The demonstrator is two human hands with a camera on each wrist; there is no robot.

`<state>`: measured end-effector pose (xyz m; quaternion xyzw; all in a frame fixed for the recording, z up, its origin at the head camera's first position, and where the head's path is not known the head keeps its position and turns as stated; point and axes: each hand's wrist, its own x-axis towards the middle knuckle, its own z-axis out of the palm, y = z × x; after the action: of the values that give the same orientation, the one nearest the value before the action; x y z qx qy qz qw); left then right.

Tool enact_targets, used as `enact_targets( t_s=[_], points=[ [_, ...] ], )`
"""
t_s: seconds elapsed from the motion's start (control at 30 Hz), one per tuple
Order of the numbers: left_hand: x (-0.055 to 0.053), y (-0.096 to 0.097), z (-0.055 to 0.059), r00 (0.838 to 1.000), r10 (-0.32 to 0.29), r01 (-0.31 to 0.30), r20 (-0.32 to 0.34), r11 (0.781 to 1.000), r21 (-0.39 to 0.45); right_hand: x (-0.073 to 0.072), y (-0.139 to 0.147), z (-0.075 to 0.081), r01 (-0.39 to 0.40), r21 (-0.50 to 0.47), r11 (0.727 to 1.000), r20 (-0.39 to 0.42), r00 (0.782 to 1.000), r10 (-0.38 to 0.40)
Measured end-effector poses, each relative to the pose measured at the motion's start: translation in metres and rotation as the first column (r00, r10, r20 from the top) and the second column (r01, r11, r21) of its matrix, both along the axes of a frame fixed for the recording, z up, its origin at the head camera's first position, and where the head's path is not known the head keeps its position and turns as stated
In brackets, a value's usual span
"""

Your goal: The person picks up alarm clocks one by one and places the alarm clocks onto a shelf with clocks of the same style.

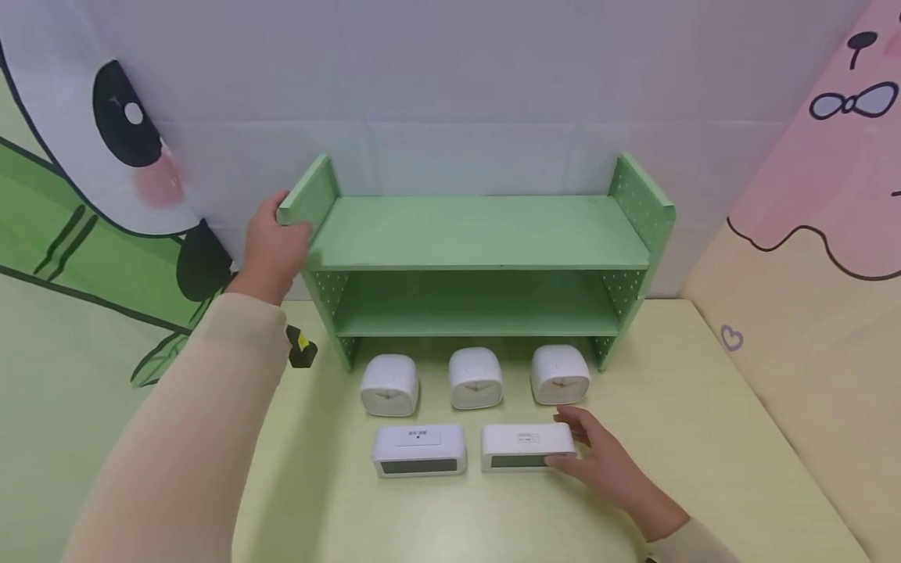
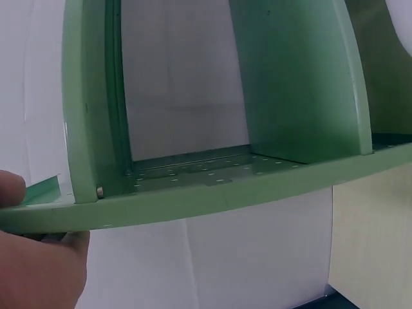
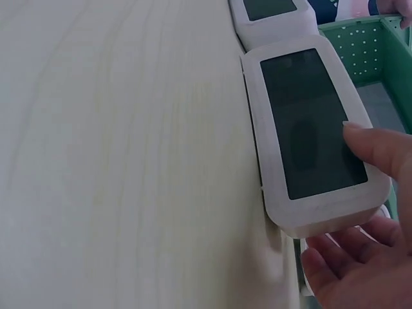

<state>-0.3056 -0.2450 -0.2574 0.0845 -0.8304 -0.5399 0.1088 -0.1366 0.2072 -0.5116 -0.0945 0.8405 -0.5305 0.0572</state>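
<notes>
My left hand (image 1: 276, 246) grips the upper front edge of the left side panel of a green two-tier shelf (image 1: 479, 231). In the left wrist view its thumb and fingers lie on opposite sides of the panel (image 2: 193, 199). At lower right, my right hand (image 1: 598, 461) holds the right end of a white digital clock (image 1: 507, 435). Its thumb lies over the dark screen (image 3: 309, 122), and the other fingers curl behind the clock, partly hidden. A second white digital clock (image 1: 422, 447) lies left of it, screen facing me.
Behind the digital clocks stand three white rounded analog clocks (image 1: 389, 383) in a row, just before the shelf's lower front. The pale wooden table (image 1: 690, 407) meets cartoon-printed walls (image 1: 788, 313) left and right, with a pale cloth backdrop (image 1: 479, 78) behind the shelf.
</notes>
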Motion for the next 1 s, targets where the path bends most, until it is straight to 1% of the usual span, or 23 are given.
enact_targets(
  t_s=[0.17,0.27,0.37,0.47,0.63,0.8,1.0],
  points=[
    [-0.004,-0.001,-0.002,1.0,-0.015,0.014,0.015,0.997,0.074,0.0,-0.002,-0.006,-0.004,0.002,1.0,0.003,1.0,0.004],
    [-0.006,-0.001,-0.004,1.0,-0.024,0.021,0.019,0.994,0.104,0.001,-0.002,-0.006,-0.005,-0.008,1.0,0.003,1.0,0.005],
    [-0.008,0.001,-0.007,1.0,-0.031,0.03,0.004,0.992,0.124,0.0,-0.001,-0.004,-0.008,-0.013,1.0,0.001,1.0,0.008],
    [-0.01,0.002,-0.009,0.999,-0.032,0.034,-0.013,0.992,0.125,-0.001,0.001,-0.003,-0.011,-0.006,1.0,0.0,1.0,0.011],
    [-0.013,0.003,-0.012,0.999,-0.025,0.03,-0.041,0.989,0.147,-0.004,0.001,-0.006,-0.007,0.003,1.0,-0.012,1.0,0.007],
    [-0.013,0.002,-0.015,0.998,-0.022,0.031,-0.055,0.983,0.179,-0.005,0.001,-0.01,-0.007,-0.007,1.0,-0.023,1.0,0.007],
    [-0.013,0.002,-0.017,0.995,-0.01,0.029,-0.095,0.979,0.2,-0.007,0.002,-0.009,-0.007,-0.034,0.999,-0.011,1.0,0.007]
  ],
)
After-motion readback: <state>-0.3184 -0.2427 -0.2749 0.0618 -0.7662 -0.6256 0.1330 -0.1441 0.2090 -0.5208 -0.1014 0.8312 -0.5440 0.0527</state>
